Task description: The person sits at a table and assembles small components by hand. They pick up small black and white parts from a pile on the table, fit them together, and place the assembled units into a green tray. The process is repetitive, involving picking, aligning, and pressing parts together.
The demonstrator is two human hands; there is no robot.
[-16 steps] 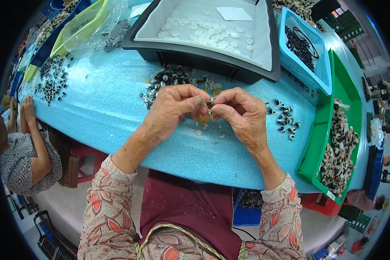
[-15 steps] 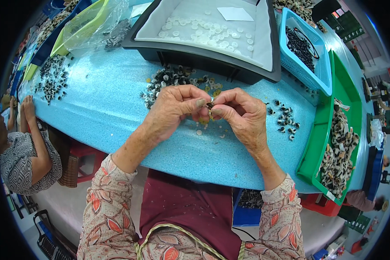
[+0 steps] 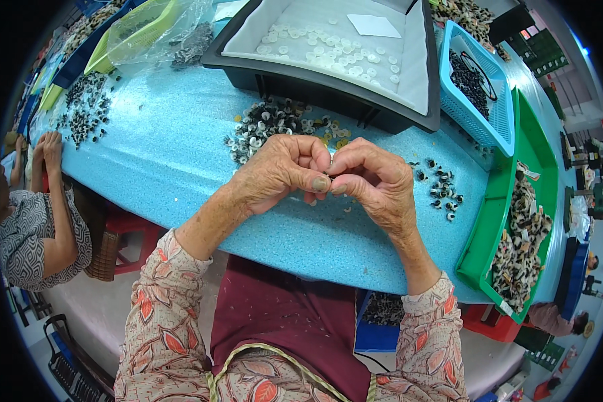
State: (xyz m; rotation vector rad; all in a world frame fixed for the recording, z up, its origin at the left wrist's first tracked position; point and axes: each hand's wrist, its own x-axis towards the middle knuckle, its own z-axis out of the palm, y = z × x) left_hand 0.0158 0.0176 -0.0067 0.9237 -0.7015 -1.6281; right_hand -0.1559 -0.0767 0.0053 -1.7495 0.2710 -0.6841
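Over the blue table my left hand (image 3: 271,175) and my right hand (image 3: 376,184) meet, thumbs and forefingers pinched tip to tip. Both hands are closed. Whatever sits between the fingertips is tiny and mostly covered by them, so I cannot make out its kind. Just beyond my left hand lies a heap of small black-and-white pieces (image 3: 264,127), with fuzzy dark bits among them. Small yellow discs (image 3: 340,139) lie behind the fingertips, partly hidden. To the right of my right hand is a loose group of black-and-white pieces (image 3: 443,187).
A black tray (image 3: 301,90) lined with white holds translucent discs (image 3: 335,52). At right stand a light-blue basket (image 3: 499,130) of black pieces and a green tray (image 3: 472,251) of spotted fuzzy pieces (image 3: 521,234). More dark pieces (image 3: 86,107) lie left, near another person's hands (image 3: 49,149).
My fingertips have closed together, and the dark piece that showed between them is now mostly hidden. My left thumb has moved slightly lower. The view has shifted a little.
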